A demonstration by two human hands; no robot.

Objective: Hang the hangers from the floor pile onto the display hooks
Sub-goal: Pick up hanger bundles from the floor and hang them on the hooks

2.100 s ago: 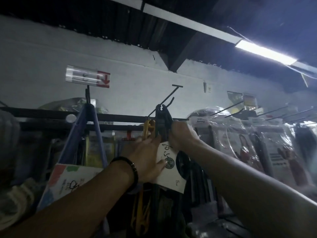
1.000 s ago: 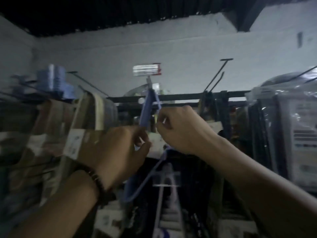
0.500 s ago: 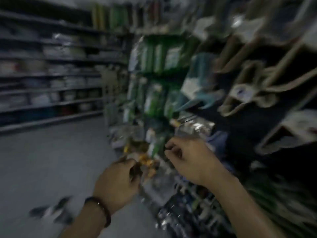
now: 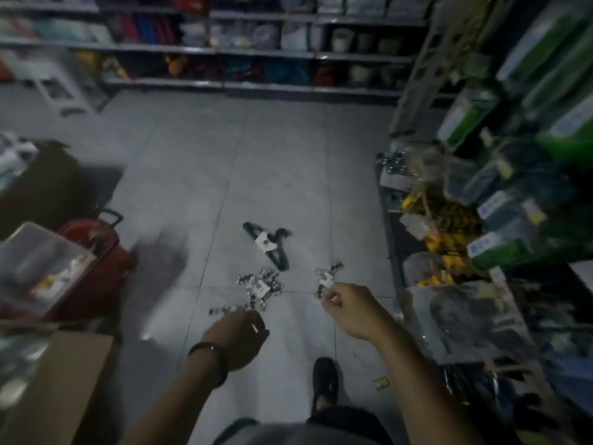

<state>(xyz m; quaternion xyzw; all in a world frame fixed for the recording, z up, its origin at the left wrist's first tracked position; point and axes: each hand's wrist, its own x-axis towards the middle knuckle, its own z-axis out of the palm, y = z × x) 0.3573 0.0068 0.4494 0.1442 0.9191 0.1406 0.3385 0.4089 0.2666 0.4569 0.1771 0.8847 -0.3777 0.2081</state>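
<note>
A bundle of dark hangers (image 4: 267,246) with a white label lies on the grey tiled floor. Nearer to me sits a pile of small metal clip hangers (image 4: 256,289), and a smaller clip bunch (image 4: 328,277) lies to its right. My left hand (image 4: 239,337) hangs over the near edge of the clip pile, fingers loosely curled and holding nothing. My right hand (image 4: 351,311) hovers just below the smaller bunch, loosely curled too, with nothing seen in it. Both hands are well above the floor.
The display rack (image 4: 500,194) with green packs and yellow goods fills the right side. A red trolley (image 4: 96,248) carrying a clear box stands at left, with a cardboard box (image 4: 54,390) in front of it. My shoe (image 4: 324,379) is on the floor below the hands. Shelves line the back.
The view swung from the top hooks down to the floor. Both hands let go of the hung hangers and dropped, now empty above the floor pile.
</note>
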